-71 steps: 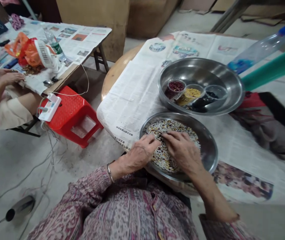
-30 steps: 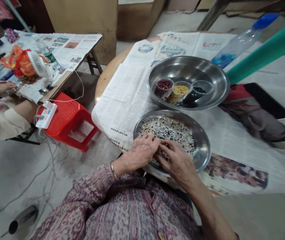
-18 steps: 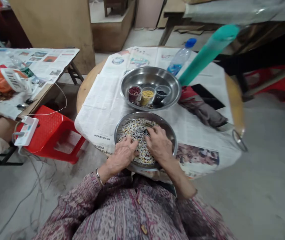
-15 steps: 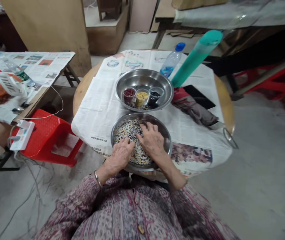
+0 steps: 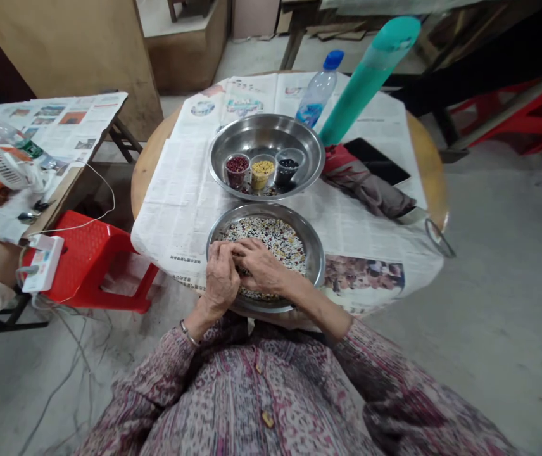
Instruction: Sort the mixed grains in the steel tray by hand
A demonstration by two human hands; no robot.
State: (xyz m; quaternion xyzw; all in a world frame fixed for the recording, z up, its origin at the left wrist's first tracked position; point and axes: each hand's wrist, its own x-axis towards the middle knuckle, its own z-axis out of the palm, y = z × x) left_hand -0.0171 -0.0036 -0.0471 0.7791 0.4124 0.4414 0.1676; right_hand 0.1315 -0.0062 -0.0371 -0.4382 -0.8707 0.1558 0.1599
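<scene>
The near steel bowl [image 5: 317, 266] holds a spread of mixed grains [image 5: 271, 235]: mostly white, with black, yellow and dark red bits. At its left rim my left hand [image 5: 221, 277] is closed, fingers pressed together. My right hand [image 5: 262, 267] meets it there, fingers curled in against the left fingertips. Whatever lies between the fingers is hidden. Behind stands a second steel bowl [image 5: 271, 126], touching or nearly touching the first. Inside it are three clear cups: one of red beans [image 5: 237, 166], one of yellow grains [image 5: 262, 171] and one of black beans [image 5: 288, 168].
Newspaper [image 5: 171, 215] covers the round table. Behind and right are a bottle with a blue cap [image 5: 318, 92], a tall teal cylinder [image 5: 368, 82], a grey-red folded umbrella [image 5: 370, 187] and a black tablet [image 5: 378, 161]. A red stool [image 5: 85, 266] bearing a power strip [image 5: 43, 263] stands left.
My right hand has moved left across the grains to meet my left hand, and its fingers have curled. My left hand has shifted slightly left and closed. The camera view has tilted down a little.
</scene>
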